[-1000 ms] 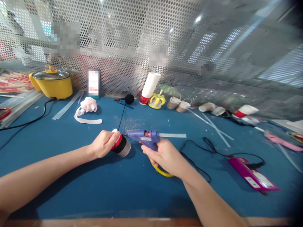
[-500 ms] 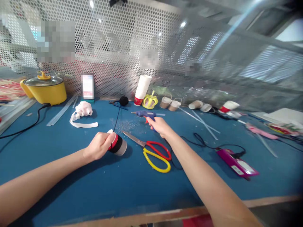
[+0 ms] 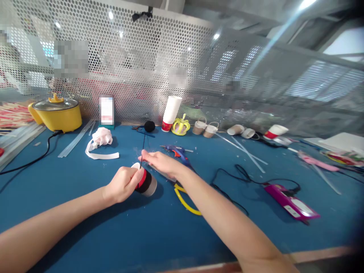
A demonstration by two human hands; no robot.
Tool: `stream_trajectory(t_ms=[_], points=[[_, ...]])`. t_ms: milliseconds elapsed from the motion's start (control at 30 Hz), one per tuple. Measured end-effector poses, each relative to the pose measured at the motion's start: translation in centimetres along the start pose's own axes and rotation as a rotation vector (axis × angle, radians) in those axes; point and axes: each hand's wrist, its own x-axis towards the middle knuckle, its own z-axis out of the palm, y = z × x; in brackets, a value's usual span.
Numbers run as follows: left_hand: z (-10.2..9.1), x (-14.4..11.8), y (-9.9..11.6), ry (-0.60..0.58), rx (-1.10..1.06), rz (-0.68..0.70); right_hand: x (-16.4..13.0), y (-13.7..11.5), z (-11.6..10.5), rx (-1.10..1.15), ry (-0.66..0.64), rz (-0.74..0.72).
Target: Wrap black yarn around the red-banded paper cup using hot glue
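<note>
i see the cup point(image 3: 146, 183) lying on its side near the centre of the blue table point(image 3: 85, 227), long axis toward four o'clock, rim facing there. my left hand point(image 3: 123, 184) wraps its red-banded base; my right hand point(image 3: 160, 163), fingers flat and loosely spread, reaches in from two o'clock, holding nothing, glue gun point(image 3: 176, 151) behind.

Cup point(image 3: 146, 182) in left hand point(image 3: 123, 184)
</note>
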Motion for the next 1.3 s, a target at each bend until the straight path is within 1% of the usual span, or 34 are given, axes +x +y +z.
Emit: stream_trajectory(t_ms=[67,133,200,267,367,567,767,833,933,1033,1167,1300], points=[[0.0,0.0,0.1,-0.006,0.007,-0.009,0.0,-0.6,1.5,0.193,-0.021,-0.076],[-0.1,0.2,0.2,0.003,-0.025,-0.064,-0.2,-0.9,2.0,0.305,0.062,-0.111],[-0.3,0.4,0.4,0.023,-0.105,-0.154,-0.5,-1.1,1.7,0.333,0.151,-0.116],[-0.4,0.7,0.5,0.04,-0.208,-0.237,-0.8,-1.2,1.0,0.314,0.218,-0.112],[-0.4,0.8,0.6,0.046,-0.326,-0.305,-1.2,-1.3,0.2,0.277,0.277,-0.115],[-0.2,0.7,0.7,0.048,-0.391,-0.353,-1.2,-1.1,0.1,0.152,0.33,-0.135],[-0.4,1.0,0.8,0.057,-0.454,-0.456,-2.0,-1.9,-0.3,0.072,0.352,-0.152],[-0.4,1.0,0.9,0.049,-0.454,-0.463,-2.0,-2.0,-0.3,0.062,0.352,-0.149],[-0.4,0.9,1.1,0.047,-0.45,-0.438,-1.8,-1.8,-0.2,0.065,0.351,-0.154],[-0.3,0.7,1.4,0.04,-0.456,-0.394,-1.5,-1.4,-0.2,0.038,0.343,-0.148],[-0.2,0.3,1.4,0.017,-0.469,-0.327,-1.4,-1.2,0.0,-0.054,0.338,-0.126],[-0.3,0.0,1.3,0.032,-0.458,-0.267,-1.5,-1.1,0.1,-0.12,0.323,-0.104]])
